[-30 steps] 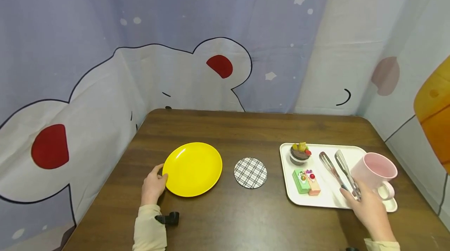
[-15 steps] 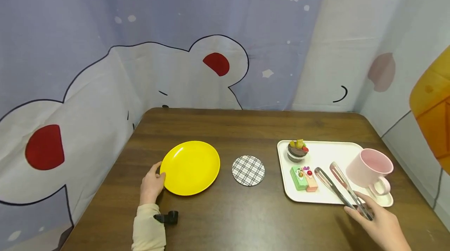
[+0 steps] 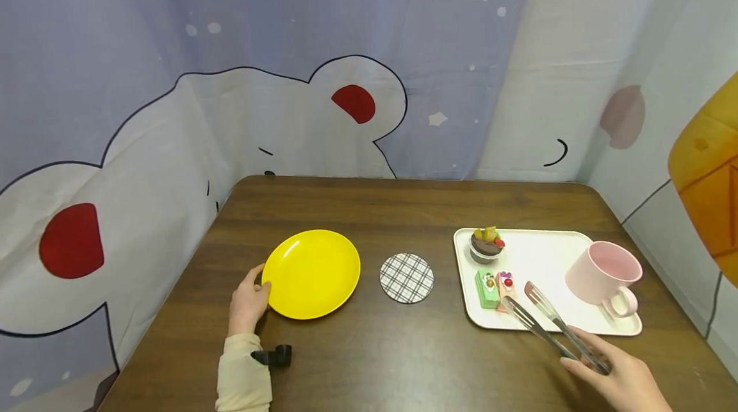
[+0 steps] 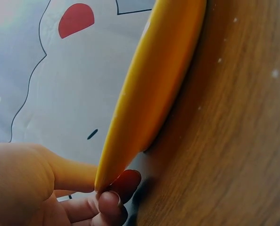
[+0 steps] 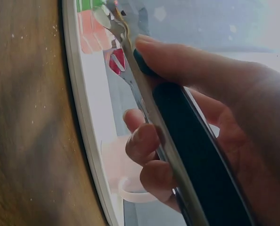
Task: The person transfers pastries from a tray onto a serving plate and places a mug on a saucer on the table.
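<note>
By the pink cake [image 3: 505, 286], left fingers [image 4: 110, 203] pinch a plate [image 3: 311, 275]; right fingers [image 5: 144, 141] hold tongs [image 5: 192, 141] that might bump it over.

Worktop [image 3: 403, 361]: plate [image 3: 311, 275] set twd L edge, coaster [image 3: 406, 278] laid approx mid, btwn plate & tray [image 3: 536, 258]; tray placed nr R edge. On tray: cupcake [image 3: 485, 247] stood in far-L corner, cake slices [image 3: 488, 291] set before it twd near-L corner, mug [image 3: 590, 280] stood at R end. Tongs [image 3: 564, 327] held by R hand [image 3: 623, 377] across tray's near edge, tips by slices. Plate's L rim gripped by L hand [image 3: 249, 300].
</note>
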`<action>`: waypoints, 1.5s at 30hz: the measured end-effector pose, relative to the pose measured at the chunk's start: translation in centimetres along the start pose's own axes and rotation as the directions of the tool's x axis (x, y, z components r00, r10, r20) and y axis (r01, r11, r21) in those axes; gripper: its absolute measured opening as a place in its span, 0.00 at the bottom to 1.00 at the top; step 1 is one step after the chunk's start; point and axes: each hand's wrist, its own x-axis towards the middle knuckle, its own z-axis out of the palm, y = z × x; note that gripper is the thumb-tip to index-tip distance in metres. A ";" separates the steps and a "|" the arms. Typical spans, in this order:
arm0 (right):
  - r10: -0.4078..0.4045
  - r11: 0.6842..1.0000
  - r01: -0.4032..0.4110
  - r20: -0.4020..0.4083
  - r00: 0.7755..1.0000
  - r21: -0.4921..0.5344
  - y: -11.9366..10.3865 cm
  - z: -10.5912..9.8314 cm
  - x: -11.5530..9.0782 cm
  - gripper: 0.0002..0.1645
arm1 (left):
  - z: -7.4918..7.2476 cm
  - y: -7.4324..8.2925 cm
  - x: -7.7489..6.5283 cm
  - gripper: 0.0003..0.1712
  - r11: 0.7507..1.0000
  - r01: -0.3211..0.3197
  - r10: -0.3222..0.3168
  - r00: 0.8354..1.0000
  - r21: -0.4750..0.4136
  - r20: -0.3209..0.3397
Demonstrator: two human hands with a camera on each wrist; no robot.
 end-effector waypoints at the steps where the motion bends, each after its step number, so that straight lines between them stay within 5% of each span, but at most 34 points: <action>1: -0.005 1.000 0.005 -0.002 1.000 -0.001 -0.1 0.1 0.0 0.37 | 0.0 0.0 0.0 0.31 1.000 0.000 0.000 1.000 -0.001 -0.001; 10: 0.018 1.000 -0.018 0.047 0.999 -0.005 -1.0 0.6 0.2 0.39 | 0.0 0.1 0.0 0.31 1.000 0.011 -0.011 1.000 -0.007 -0.008; 24: 0.058 0.997 -0.057 0.011 0.998 -0.051 -1.0 0.3 0.6 0.39 | -0.2 0.2 -0.1 0.31 1.000 0.005 -0.005 1.000 -0.007 0.006; 37: -0.007 0.999 0.003 -0.092 0.996 -0.044 -2.1 0.8 1.4 0.35 | 0.0 0.2 0.0 0.31 1.000 0.007 -0.007 1.000 -0.010 0.003; 45: 0.035 0.998 -0.037 -0.048 0.998 -0.051 -2.1 1.4 2.0 0.35 | 0.1 0.1 0.0 0.31 1.000 0.010 -0.010 1.000 -0.008 -0.004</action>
